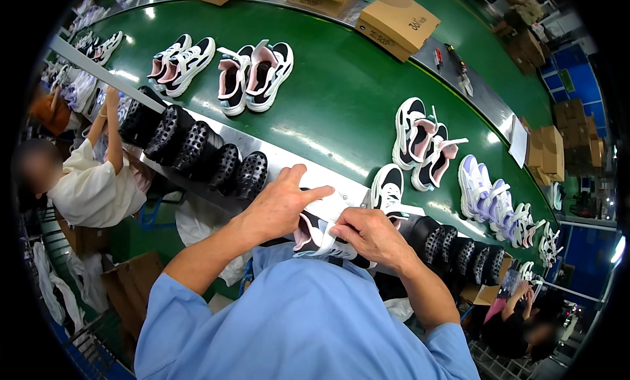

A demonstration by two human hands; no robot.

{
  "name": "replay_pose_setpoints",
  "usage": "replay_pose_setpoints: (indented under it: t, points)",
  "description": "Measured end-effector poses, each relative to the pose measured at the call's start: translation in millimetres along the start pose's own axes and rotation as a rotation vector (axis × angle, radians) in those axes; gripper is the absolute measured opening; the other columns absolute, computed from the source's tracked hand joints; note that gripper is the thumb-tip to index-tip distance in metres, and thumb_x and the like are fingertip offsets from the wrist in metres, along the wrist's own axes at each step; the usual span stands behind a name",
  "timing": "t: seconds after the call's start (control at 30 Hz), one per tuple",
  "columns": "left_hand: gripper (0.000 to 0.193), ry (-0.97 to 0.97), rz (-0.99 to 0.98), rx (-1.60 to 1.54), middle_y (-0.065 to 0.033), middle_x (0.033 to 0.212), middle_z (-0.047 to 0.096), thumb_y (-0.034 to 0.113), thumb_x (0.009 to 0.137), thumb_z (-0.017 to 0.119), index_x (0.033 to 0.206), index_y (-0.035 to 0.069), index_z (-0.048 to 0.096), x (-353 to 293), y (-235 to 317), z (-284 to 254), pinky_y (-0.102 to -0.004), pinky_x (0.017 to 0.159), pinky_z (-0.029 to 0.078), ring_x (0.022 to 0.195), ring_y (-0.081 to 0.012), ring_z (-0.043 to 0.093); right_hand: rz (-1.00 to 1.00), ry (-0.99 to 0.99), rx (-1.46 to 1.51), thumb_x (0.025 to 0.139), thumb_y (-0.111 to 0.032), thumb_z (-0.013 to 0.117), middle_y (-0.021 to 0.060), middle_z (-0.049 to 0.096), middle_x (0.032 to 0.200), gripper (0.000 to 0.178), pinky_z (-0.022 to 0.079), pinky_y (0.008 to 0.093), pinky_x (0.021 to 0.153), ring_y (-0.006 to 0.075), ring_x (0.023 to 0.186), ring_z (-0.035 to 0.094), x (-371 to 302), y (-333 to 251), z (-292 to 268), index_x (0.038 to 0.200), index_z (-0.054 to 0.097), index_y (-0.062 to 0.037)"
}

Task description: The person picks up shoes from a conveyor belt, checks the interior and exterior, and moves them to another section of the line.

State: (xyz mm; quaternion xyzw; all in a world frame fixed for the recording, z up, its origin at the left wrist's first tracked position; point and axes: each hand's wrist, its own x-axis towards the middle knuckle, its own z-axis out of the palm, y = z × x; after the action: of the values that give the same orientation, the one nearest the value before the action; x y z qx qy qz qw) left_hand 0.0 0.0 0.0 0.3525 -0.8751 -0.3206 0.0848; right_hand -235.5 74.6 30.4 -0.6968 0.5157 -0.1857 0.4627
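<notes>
A long, glossy green belt [341, 98] with a bare metal rim [283, 159] crosses a workshop; cardboard cartons and blue panels stand at far right. A person in a smooth blue shirt [289, 321] works at the near edge, holding a black-and-white shoe [338, 250] with pink lining just in front of the body. The right hand [377, 236] pinches its white strap [326, 240] between thumb and bent fingers. The left hand [279, 206] lies over the shoe's left side, index finger extended; whether its other fingers grip cannot be told.

Two black-and-white pairs [269, 85] sit on the belt's far left, with more footwear beyond. One pair [430, 144] and one single shoe [388, 186] stand right of centre; lilac shoes [485, 186] follow. Five black, dimpled, rounded forms [197, 147] line the left rim. Two co-workers flank the belt, in white [98, 190] and black [508, 331].
</notes>
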Motion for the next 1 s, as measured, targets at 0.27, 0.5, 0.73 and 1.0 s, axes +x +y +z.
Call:
replay_pose_setpoints:
  t: [0.27, 0.5, 0.73, 1.0]
  points:
    - [0.076, -0.036, 0.043, 0.016, -0.0266, 0.132, 0.053, 0.004, 0.064, 0.087, 0.136, 0.019, 0.07, -1.0, 7.6, 4.3, -0.0485, 0.105, 0.05, 0.121, -0.0458, 0.056, 0.011, -0.06, -0.098, 0.099, -0.027, 0.067, 0.0206, 0.066, 0.078, 0.032, 0.049, 0.053, 0.07, 0.0436, 0.076, 0.064, 2.0, 1.8, 1.5, 0.086, 0.062, 0.001]
    - [0.065, -0.029, 0.015, -0.025, -0.0266, 0.129, 0.055, 0.001, 0.073, 0.078, 0.135, 0.018, 0.07, -10.1, 8.4, 9.9, -0.048, 0.103, 0.051, 0.118, -0.046, 0.057, 0.183, -0.081, -0.102, 0.095, -0.025, 0.075, 0.0168, 0.062, 0.068, 0.031, 0.047, 0.0429, 0.06, 0.0302, 0.061, 0.06, 8.3, 1.2, 11.0, 0.085, 0.064, 0.0017]
    - [0.064, -0.064, -0.724, -0.311, -0.031, 0.117, 0.068, 0.014, 0.083, 0.066, 0.146, 0.011, 0.057, -37.0, -21.5, 83.7, -0.0485, 0.1, 0.051, 0.113, -0.0471, 0.065, 0.317, 0.465, 0.198, 0.089, -0.015, 0.077, 0.0147, 0.068, 0.082, 0.02, 0.054, 0.0405, 0.069, 0.0321, 0.073, 0.067, -11.8, 43.9, 35.6, 0.094, 0.063, -0.0007]
    - [0.055, -0.11, -0.876, -0.48, -0.0339, 0.113, 0.071, 0.02, 0.094, 0.057, 0.146, 0.003, 0.049, -10.6, -34.2, 157.4, -0.0532, 0.09, 0.058, 0.101, -0.0464, 0.073, 0.106, 0.479, -0.223, 0.087, -0.014, 0.077, 0.0138, 0.064, 0.097, 0.027, 0.055, 0.0467, 0.073, 0.0361, 0.086, 0.068, 16.3, 89.6, 101.3, 0.106, 0.058, -0.0063]
